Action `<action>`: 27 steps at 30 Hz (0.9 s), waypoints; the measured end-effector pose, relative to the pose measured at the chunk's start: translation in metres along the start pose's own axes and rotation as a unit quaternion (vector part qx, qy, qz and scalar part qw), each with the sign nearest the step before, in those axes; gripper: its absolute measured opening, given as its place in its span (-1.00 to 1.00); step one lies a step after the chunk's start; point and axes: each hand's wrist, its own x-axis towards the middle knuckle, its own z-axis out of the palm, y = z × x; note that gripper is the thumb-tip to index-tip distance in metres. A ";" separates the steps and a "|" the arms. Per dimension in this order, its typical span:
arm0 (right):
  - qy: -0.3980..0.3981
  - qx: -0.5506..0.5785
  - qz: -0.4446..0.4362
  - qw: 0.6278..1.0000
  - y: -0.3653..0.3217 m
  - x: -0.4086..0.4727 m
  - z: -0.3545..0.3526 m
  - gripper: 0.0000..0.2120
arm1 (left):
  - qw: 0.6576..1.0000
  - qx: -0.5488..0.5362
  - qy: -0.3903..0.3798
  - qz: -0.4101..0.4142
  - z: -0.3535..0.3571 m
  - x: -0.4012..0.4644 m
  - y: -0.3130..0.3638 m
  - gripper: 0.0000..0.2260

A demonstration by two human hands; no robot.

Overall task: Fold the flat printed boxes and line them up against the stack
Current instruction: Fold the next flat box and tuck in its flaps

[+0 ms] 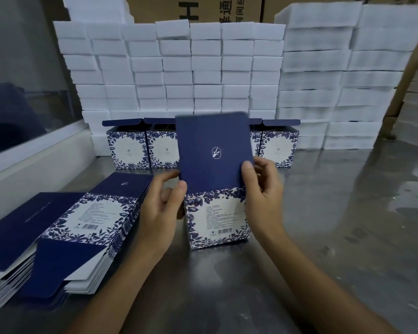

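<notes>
Both hands hold one box. The left hand (158, 208) pinches its left edge, thumb in front and fingers behind. The right hand (263, 189) has its grip clamped on the right side, thumb pressed on the tall dark blue flap. The box (216, 216) is popped open and stands on the shiny tabletop (336, 213), with its flap sticking up, not tucked in yet. Behind it, a row of folded boxes (128, 148) waits against the white foam stack (203, 68); some hide behind the flap. On the left lies a thick pile of flat boxes (65, 225). So I think most of the work is left.
</notes>
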 end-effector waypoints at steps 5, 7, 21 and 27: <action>0.006 -0.060 -0.038 0.997 0.002 -0.002 -0.003 -0.84 | 0.994 0.103 0.030 0.018 -0.003 -0.002 0.000 -0.60; -0.002 -0.152 -0.088 0.985 0.003 -0.003 -0.004 -0.89 | 0.974 0.206 0.030 0.085 -0.003 -0.003 0.001 -0.64; -0.048 -0.415 -0.270 0.868 -0.004 -0.025 0.024 -0.76 | 0.922 0.345 0.039 0.174 0.010 -0.011 0.010 -0.65; -0.032 -0.381 -0.283 0.880 0.006 -0.018 0.016 -0.79 | 0.929 0.341 0.042 0.139 0.011 -0.012 0.006 -0.68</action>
